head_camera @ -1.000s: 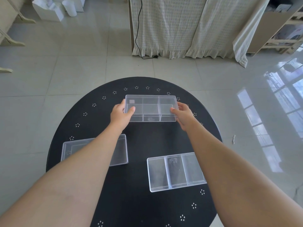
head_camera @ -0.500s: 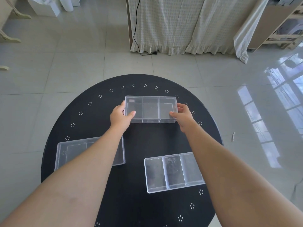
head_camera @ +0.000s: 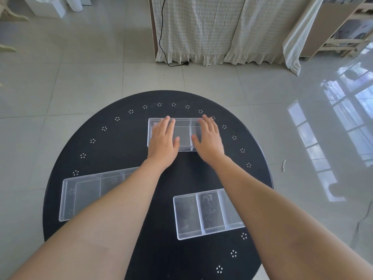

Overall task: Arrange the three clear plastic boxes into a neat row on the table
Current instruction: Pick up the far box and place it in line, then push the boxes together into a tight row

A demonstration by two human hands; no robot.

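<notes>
Three clear plastic boxes with dividers stand on a round black table point(head_camera: 121, 150). The far box point(head_camera: 184, 132) rests flat near the table's far edge. My left hand point(head_camera: 163, 139) lies palm down on its left part and my right hand point(head_camera: 209, 139) lies palm down on its right part, fingers stretched out and gripping nothing. A second box point(head_camera: 86, 196) sits at the near left, partly hidden by my left forearm. The third box point(head_camera: 203, 214) sits at the near right, slightly turned, its right end under my right forearm.
White dot clusters ring the table's rim. Beyond the table, grey floor tiles reach a curtained piece of furniture point(head_camera: 212, 29) with a black cable point(head_camera: 161, 37). A wooden shelf point(head_camera: 347, 29) stands at the back right, white items point(head_camera: 50, 7) at the back left.
Both hands let go of the far box's ends and moved onto its top, now lying flat. The box, held slightly raised before, now rests on the table.
</notes>
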